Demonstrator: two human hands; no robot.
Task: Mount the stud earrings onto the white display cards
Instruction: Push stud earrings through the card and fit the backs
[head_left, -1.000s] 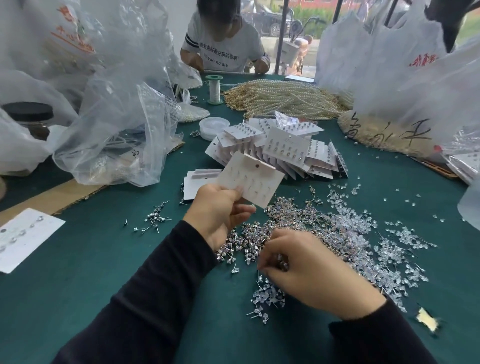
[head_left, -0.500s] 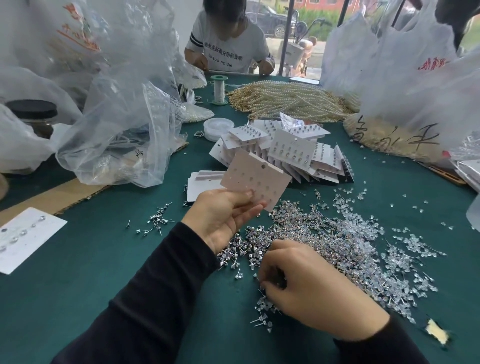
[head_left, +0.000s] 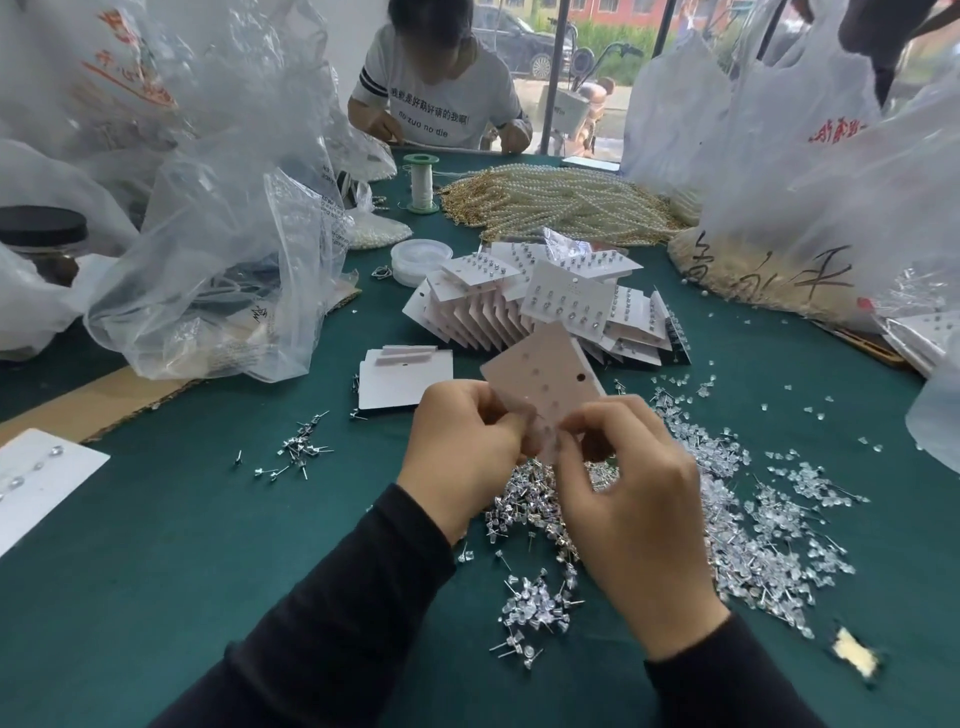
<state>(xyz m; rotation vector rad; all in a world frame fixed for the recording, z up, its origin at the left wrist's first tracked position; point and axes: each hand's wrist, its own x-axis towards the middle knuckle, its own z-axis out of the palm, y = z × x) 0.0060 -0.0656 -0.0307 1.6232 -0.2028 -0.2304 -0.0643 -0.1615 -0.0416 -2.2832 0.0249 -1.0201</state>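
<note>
My left hand (head_left: 462, 452) grips the lower edge of a white display card (head_left: 545, 371) with small holes, held tilted above the table. My right hand (head_left: 634, 499) is raised to the card's near edge, its fingertips pinched together against it; whatever they pinch is hidden. Under both hands lies a heap of loose stud earrings (head_left: 524, 514) on the green cloth. Clear earring backs (head_left: 753, 519) spread to the right. A fanned stack of filled cards (head_left: 550, 301) lies behind the held card, and blank cards (head_left: 400, 379) lie to its left.
Crumpled clear plastic bags (head_left: 218, 249) crowd the left side and white bags (head_left: 810, 171) the right. Pearl strands (head_left: 561, 208), a thread spool (head_left: 422, 182) and a round white box (head_left: 421, 260) sit further back. Another person (head_left: 436, 88) works at the far edge. One more card (head_left: 36, 483) lies at left.
My right hand has lifted from the earring heap up to the card. My left hand has turned the card and brought it nearer.
</note>
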